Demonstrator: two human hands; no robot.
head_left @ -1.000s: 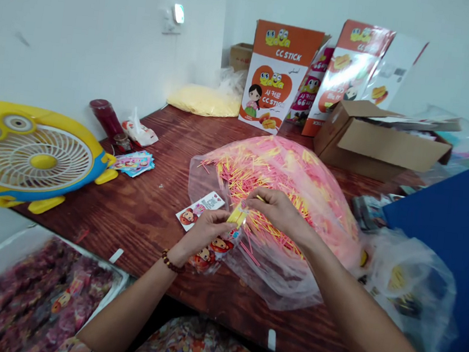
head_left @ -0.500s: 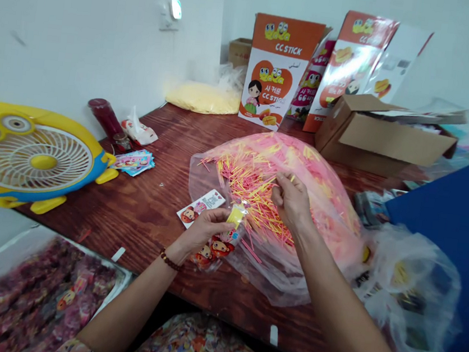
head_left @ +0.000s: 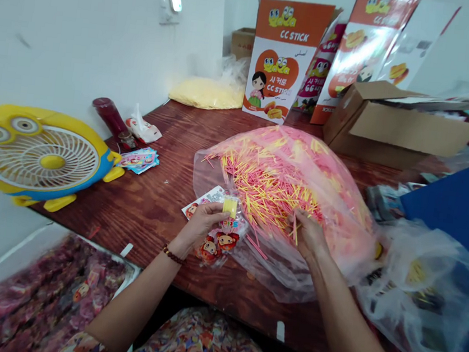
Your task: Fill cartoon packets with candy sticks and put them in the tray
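Observation:
Between thumb and fingers, my left hand [head_left: 202, 223] pinches a clear printed packet [head_left: 225, 240] showing cartoon faces, with a yellow block at its top end. Under that packet lies a white printed card [head_left: 214, 194], partly covered. My right hand [head_left: 310, 238] is closed on a few thin pink and yellow sticks [head_left: 295, 226], over the near right part of a loose heap of similar sticks [head_left: 267, 188]. The heap spills from a large see-through plastic bag [head_left: 342, 194]. A couple of pink sticks [head_left: 257, 247] lie apart on the bag's near edge.
A yellow and blue cartoon fan [head_left: 52, 162] stands at left, near small printed packets [head_left: 138, 159] and a dark red bottle [head_left: 109, 116]. Printed cartons [head_left: 287, 63] and an opened brown box [head_left: 413, 131] line the back. Below left sits a bin of wrapped packets [head_left: 43, 290].
My right hand has moved down and right over the heap, and sticks now show in its fingers. The packet in my left hand has turned more upright. The view has shifted slightly.

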